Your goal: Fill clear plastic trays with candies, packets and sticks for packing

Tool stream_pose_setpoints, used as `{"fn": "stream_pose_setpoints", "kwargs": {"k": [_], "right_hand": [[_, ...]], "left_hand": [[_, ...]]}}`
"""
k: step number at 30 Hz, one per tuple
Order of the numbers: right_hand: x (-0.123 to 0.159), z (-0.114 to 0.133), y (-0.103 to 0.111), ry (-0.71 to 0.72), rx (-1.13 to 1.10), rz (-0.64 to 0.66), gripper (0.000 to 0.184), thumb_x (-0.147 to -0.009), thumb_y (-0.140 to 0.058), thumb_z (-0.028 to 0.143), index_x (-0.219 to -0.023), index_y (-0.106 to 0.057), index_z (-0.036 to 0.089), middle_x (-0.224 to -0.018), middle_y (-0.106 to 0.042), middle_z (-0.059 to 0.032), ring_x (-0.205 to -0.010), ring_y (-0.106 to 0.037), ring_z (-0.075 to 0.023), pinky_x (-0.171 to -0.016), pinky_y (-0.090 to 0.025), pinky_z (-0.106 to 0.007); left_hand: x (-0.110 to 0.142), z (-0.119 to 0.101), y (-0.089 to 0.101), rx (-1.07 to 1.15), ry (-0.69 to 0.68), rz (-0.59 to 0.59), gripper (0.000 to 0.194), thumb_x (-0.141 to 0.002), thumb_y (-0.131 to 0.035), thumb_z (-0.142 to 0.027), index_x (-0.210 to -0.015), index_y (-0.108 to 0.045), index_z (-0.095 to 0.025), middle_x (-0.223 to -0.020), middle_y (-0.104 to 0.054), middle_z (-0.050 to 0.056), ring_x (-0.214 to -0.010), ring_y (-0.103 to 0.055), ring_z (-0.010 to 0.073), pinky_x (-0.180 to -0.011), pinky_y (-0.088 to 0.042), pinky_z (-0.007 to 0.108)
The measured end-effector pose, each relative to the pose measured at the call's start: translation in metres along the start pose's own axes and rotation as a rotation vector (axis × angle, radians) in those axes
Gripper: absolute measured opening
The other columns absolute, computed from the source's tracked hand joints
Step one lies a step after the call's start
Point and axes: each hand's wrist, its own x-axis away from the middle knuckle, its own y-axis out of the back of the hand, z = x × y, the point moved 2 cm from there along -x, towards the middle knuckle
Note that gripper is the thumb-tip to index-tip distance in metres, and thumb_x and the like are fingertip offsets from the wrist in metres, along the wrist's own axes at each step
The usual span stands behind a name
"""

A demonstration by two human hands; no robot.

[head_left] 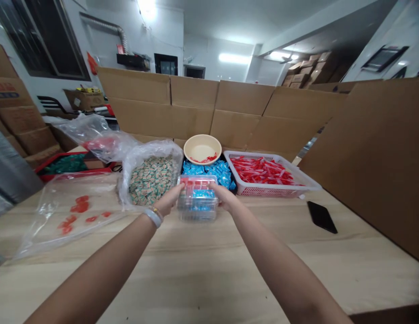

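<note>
A clear plastic box (197,213) stands in the middle of the table, with red pieces near its top and blue packets showing through its wall. My left hand (170,200) grips its left side, and my right hand (224,195) grips its right side. Whether this is one box or a stack, I cannot tell. Just behind it lie blue packets (224,173) in a dark tray, under a cream bowl (202,141) holding a few red pieces. Left of the box is a plastic bag (177,155) full of small green-and-tan packets (151,177).
To the right is a white basket (263,191) of red-and-white sticks (259,171), then a black phone (322,217). A flat clear bag (43,225) with red pieces lies at left, near a red tray (45,176). Cardboard walls (192,119) border the back and right.
</note>
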Motion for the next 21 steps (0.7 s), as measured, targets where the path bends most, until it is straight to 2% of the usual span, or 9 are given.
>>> {"fn": "stream_pose_setpoints", "kwargs": {"k": [2,4,7,10,15,18,21], "right_hand": [[-0.012,-0.002,0.002,-0.039,0.015,-0.008,0.031,-0.064,-0.058,0.042,-0.083,-0.061,0.017,-0.078,-0.065,-0.0072,-0.079,-0.058,-0.0231,-0.077,-0.040,-0.041],[-0.017,-0.007,0.009,-0.110,0.005,0.035,0.037,-0.064,-0.057,0.048,-0.087,-0.061,0.019,-0.083,-0.065,-0.0074,-0.083,-0.057,-0.0232,-0.081,-0.037,-0.044],[-0.022,-0.013,0.017,-0.248,-0.165,0.226,0.048,-0.067,-0.049,0.059,-0.091,-0.060,0.018,-0.085,-0.065,-0.0085,-0.084,-0.058,-0.0238,-0.080,-0.038,-0.045],[-0.029,-0.015,0.022,-0.262,-0.386,0.348,0.046,-0.070,-0.047,0.057,-0.088,-0.060,0.017,-0.082,-0.066,-0.0069,-0.083,-0.059,-0.0220,-0.079,-0.041,-0.038],[-0.030,-0.023,0.021,-0.242,-0.502,0.382,0.035,-0.073,-0.052,0.044,-0.093,-0.060,0.017,-0.082,-0.067,-0.0051,-0.083,-0.060,-0.0199,-0.082,-0.040,-0.035],[-0.021,-0.031,0.019,-0.256,-0.495,0.379,0.039,-0.073,-0.051,0.046,-0.099,-0.058,0.017,-0.087,-0.066,-0.0056,-0.086,-0.059,-0.0210,-0.082,-0.040,-0.037],[-0.017,-0.036,0.018,-0.272,-0.420,0.308,0.045,-0.071,-0.052,0.049,-0.103,-0.055,0.018,-0.091,-0.065,-0.0066,-0.084,-0.059,-0.0233,-0.077,-0.042,-0.041]], "left_hand": [[-0.012,0.003,0.004,0.016,0.114,0.063,0.032,-0.067,-0.052,-0.048,-0.067,-0.057,-0.016,-0.056,-0.060,0.002,-0.058,-0.056,0.0174,-0.055,-0.040,0.026],[-0.021,0.004,0.003,0.092,0.227,0.195,0.033,-0.063,-0.056,-0.050,-0.066,-0.056,-0.016,-0.053,-0.059,0.001,-0.054,-0.055,0.0175,-0.056,-0.042,0.028],[-0.035,0.002,-0.003,0.240,0.375,0.414,0.035,-0.062,-0.059,-0.050,-0.073,-0.056,-0.017,-0.056,-0.060,0.000,-0.057,-0.057,0.0178,-0.060,-0.044,0.030],[-0.048,-0.001,-0.011,0.315,0.404,0.508,0.039,-0.062,-0.059,-0.053,-0.077,-0.057,-0.017,-0.057,-0.060,0.000,-0.061,-0.058,0.0179,-0.062,-0.044,0.031],[-0.048,0.006,-0.018,0.333,0.363,0.459,0.027,-0.063,-0.064,-0.038,-0.075,-0.058,-0.015,-0.057,-0.061,0.000,-0.053,-0.056,0.0136,-0.058,-0.043,0.024],[-0.038,0.011,-0.015,0.326,0.427,0.427,0.023,-0.062,-0.065,-0.035,-0.070,-0.057,-0.015,-0.053,-0.060,-0.001,-0.046,-0.054,0.0128,-0.054,-0.042,0.024],[-0.033,0.010,-0.012,0.302,0.489,0.396,0.022,-0.061,-0.065,-0.034,-0.066,-0.056,-0.015,-0.050,-0.059,-0.001,-0.044,-0.053,0.0136,-0.052,-0.042,0.025]]}}
